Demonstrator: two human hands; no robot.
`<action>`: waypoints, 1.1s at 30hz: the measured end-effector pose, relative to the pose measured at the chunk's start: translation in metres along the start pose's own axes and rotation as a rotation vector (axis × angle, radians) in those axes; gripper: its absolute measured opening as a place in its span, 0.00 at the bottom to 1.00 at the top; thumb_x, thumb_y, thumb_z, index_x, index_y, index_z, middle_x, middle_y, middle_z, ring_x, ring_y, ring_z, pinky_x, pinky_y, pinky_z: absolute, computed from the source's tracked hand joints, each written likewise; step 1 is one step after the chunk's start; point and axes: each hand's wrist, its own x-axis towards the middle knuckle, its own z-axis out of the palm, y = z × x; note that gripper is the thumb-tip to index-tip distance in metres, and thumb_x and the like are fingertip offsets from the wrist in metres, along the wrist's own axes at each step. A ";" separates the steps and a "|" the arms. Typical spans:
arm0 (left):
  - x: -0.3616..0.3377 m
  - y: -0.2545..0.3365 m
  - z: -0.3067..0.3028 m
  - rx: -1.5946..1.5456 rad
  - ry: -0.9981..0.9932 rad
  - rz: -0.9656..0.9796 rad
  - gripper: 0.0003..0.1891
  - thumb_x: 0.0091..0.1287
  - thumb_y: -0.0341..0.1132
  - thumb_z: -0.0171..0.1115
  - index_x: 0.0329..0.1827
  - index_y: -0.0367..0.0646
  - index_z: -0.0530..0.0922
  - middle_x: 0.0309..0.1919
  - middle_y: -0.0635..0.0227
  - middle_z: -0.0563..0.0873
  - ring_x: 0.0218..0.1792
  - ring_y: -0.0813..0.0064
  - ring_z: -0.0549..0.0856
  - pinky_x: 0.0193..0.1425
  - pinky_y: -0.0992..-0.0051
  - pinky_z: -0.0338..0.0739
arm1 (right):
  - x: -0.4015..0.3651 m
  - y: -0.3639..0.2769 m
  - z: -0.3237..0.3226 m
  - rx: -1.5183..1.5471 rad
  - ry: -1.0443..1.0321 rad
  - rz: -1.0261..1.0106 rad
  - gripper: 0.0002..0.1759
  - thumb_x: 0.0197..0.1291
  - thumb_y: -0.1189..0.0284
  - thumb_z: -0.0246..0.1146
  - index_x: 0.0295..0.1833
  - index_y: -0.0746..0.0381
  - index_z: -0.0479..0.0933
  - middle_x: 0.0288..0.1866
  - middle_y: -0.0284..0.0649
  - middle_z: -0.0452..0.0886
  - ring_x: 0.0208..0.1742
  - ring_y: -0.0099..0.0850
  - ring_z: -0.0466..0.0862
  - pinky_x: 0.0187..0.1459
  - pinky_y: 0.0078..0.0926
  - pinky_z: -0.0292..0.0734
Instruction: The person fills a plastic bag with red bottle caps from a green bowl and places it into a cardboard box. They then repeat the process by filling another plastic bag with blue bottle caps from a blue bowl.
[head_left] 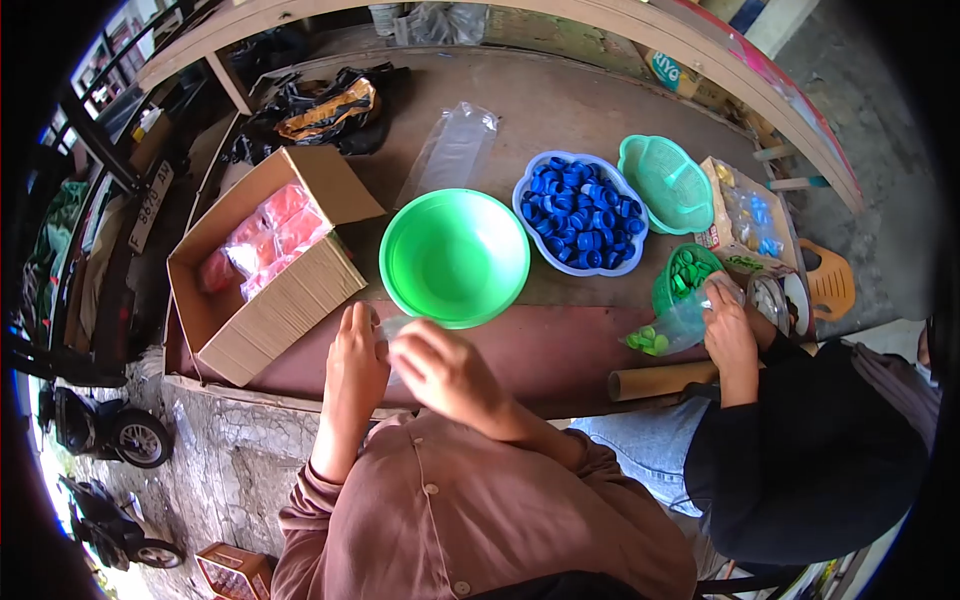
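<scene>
My left hand (355, 358) is closed on a clear plastic bag (397, 326) near the table's front edge. Curled over the other side of that bag is my right hand (445, 370), slightly blurred, its fingers pinched together. Whatever the bag contains, if anything, is hidden by my fingers. Just beyond my hands stands a large green basin (455, 258) with nothing in it. To my left, an open cardboard box (275, 335) holds several clear packs of pinkish-red items (285, 232).
A purple-blue basin (528, 222) holds blue bottle caps (585, 210). Beside it are a teal basket (667, 185) and a box of packed caps (748, 215). At right, a co-worker's hand (730, 335) grips a bag of green caps (648, 341). A cardboard tube (660, 381) lies nearby.
</scene>
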 end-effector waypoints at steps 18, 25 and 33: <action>0.069 0.066 0.002 -0.023 -0.166 0.792 0.42 0.43 0.33 0.65 0.64 0.40 0.56 0.62 0.54 0.63 0.65 0.55 0.60 0.68 0.55 0.52 | 0.013 0.029 -0.066 -0.579 0.032 0.312 0.12 0.42 0.75 0.64 0.36 0.65 0.75 0.40 0.46 0.76 0.49 0.42 0.73 0.54 0.35 0.66; 0.086 0.030 0.056 -0.143 -0.447 0.767 0.47 0.33 0.33 0.72 0.62 0.42 0.60 0.59 0.57 0.68 0.64 0.57 0.64 0.66 0.57 0.57 | -0.003 0.053 -0.064 -0.069 -0.098 0.332 0.12 0.33 0.78 0.65 0.31 0.66 0.76 0.32 0.48 0.78 0.40 0.45 0.77 0.48 0.38 0.70; 0.097 0.031 0.059 -0.186 -0.515 0.848 0.39 0.34 0.33 0.72 0.57 0.43 0.67 0.54 0.61 0.73 0.59 0.60 0.70 0.67 0.58 0.57 | -0.001 0.067 -0.065 0.060 -0.394 0.406 0.07 0.40 0.83 0.59 0.30 0.68 0.75 0.32 0.51 0.78 0.35 0.46 0.78 0.38 0.37 0.72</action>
